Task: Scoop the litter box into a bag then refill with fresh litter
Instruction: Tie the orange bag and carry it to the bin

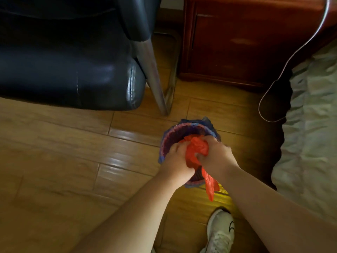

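One small bin [182, 133] stands on the floor, lined with one bluish bag. Directly over the bin are two hands, the left hand [177, 165] and the right hand [216, 155], and between them one red bag [197, 150]. Beyond the bin to the left stands one dark chair [73, 70]; beyond it to the right, one wooden cabinet [246, 42]. One white cable [291, 57] hangs to the bin's right, beside one bed [313, 125]. One white shoe [221, 232] shows nearer than the bin.
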`<state>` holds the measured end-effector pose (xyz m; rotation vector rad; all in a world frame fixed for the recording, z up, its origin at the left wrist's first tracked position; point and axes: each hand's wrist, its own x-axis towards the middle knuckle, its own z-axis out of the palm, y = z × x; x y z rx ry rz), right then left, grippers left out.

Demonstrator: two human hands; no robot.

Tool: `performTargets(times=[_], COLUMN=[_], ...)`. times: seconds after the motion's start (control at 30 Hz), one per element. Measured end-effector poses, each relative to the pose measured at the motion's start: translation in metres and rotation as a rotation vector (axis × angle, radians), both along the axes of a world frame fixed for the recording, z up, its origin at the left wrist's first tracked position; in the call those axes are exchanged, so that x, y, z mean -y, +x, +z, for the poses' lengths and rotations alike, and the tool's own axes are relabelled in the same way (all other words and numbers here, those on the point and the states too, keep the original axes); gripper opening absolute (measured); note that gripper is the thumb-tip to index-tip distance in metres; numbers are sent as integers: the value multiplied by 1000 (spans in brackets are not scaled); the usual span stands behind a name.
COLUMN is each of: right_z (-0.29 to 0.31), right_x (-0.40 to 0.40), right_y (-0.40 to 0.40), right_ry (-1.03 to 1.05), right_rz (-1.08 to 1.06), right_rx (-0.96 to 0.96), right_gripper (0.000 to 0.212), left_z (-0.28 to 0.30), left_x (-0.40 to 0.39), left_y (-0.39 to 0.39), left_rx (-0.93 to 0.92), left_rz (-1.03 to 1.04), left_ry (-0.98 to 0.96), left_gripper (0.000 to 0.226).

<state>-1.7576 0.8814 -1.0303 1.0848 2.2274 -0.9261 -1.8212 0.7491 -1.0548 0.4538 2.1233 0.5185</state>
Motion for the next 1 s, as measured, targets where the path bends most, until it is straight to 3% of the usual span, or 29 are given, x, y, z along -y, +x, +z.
performTargets(times=[0.1,0.27,0.3,0.37,0.43,0.5,0.7,0.8,1.0], right_z=[2,-4,-3,-6,-8,-8,-10,-11,-33], right_x=[-3,-6,-6,-4,-2,-1,2,5,17], right_y=[-6,-12,-14,-17,-16,-13,-2,1,-1], right_ry=[-93,-198,-255,-328,-278,-179,38,76,-37], right_rz=[-164,-396,-471,-547,-443,-315,-135,-82,217], right_rx=[-102,-186,-191,-177,-143,-94,-114,-130,-21], right_gripper=[51,30,23,19,22,27,34,38,75], left_z=[6,-2,-7,-11,-12,-16,-22,-33,-56], left_x=[-1,-5,-7,-9,-10,-8,2,11,7], left_y=[7,16,19,21,13,2,-2,-4,-4], left_rx=[-62,145,143,132,60,-76,-287,-269,-116], left_rz=[-7,177,179,156,223,334,341,281,-142], left_ry=[98,166,105,8,33,101,203,168,-5], left_gripper=[87,115,116,89,42,30,37,25,56])
